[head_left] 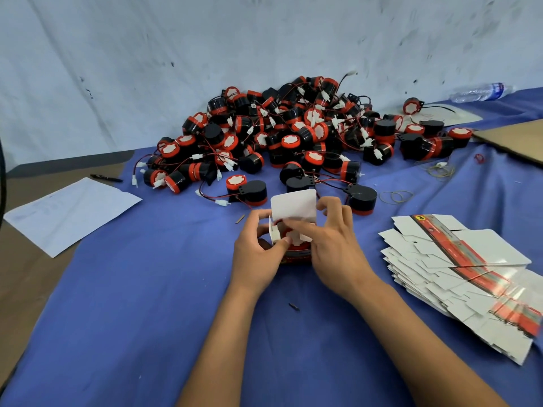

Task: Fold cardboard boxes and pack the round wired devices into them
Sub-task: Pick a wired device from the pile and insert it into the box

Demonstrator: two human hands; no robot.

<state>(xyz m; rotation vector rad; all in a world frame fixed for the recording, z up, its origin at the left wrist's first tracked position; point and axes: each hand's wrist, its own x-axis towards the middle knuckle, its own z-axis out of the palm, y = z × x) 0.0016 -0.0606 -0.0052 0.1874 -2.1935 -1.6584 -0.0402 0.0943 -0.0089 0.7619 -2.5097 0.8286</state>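
Box (293, 230) centre on cloth (147, 318); device pile (288, 133) behind; flat boxes (458, 274) right; paper (70, 212) left.

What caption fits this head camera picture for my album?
Two hands, left hand and right hand, fold a box shut over a round device beside the pile.

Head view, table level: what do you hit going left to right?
Sheet of paper → left hand → box → right hand → stack of flat boxes.
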